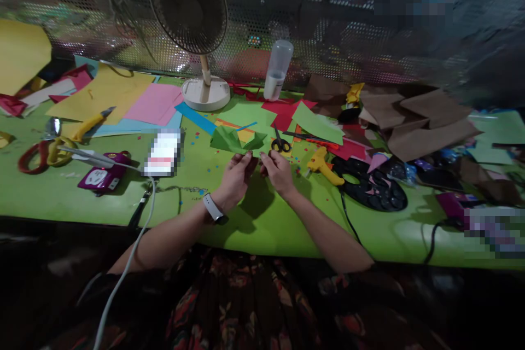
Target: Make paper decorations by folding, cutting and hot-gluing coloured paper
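Table (61, 202) green under paper (156, 103); mesh wall (320, 11) behind; left hand (235, 178), right hand (279, 172) central.

Scissors (280, 145) just behind right hand (279, 173)

One head-worn camera looks forward and down, close over the left hand (235, 179), right hand (279, 174) and green table (61, 202).

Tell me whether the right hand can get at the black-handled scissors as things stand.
Probably yes: the scissors lie flat on the green table just beyond the right hand, with nothing lying between them.
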`<state>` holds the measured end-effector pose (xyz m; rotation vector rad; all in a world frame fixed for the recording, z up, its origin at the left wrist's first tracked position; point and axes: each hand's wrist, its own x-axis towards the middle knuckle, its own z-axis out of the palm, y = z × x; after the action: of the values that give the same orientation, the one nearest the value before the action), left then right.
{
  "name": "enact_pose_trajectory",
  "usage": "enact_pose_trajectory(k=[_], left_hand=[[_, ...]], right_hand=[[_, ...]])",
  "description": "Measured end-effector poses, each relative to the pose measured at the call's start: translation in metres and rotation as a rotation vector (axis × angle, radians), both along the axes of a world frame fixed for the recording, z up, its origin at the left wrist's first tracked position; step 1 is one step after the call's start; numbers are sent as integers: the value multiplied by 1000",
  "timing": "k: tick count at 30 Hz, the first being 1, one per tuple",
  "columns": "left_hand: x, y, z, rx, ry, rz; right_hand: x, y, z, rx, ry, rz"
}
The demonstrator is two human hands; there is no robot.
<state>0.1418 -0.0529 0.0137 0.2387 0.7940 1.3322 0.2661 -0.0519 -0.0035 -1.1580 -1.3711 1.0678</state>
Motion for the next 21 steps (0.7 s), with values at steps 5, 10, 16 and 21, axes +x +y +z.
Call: enact_pose_trajectory(k=[5,10,16,21], left_hand=[[-6,2,2,41,40,-45],[-9,3,5,171,93,-76],[-11,-1,-1,243,146,-124],[-12,0,-5,244,151,-156]], right_hand=[[-4,0,3,-134,193,51],[0,1,2,-190,239,66],[0,1,8,-127,196,2],[0,-3,8,-154,256,16]])
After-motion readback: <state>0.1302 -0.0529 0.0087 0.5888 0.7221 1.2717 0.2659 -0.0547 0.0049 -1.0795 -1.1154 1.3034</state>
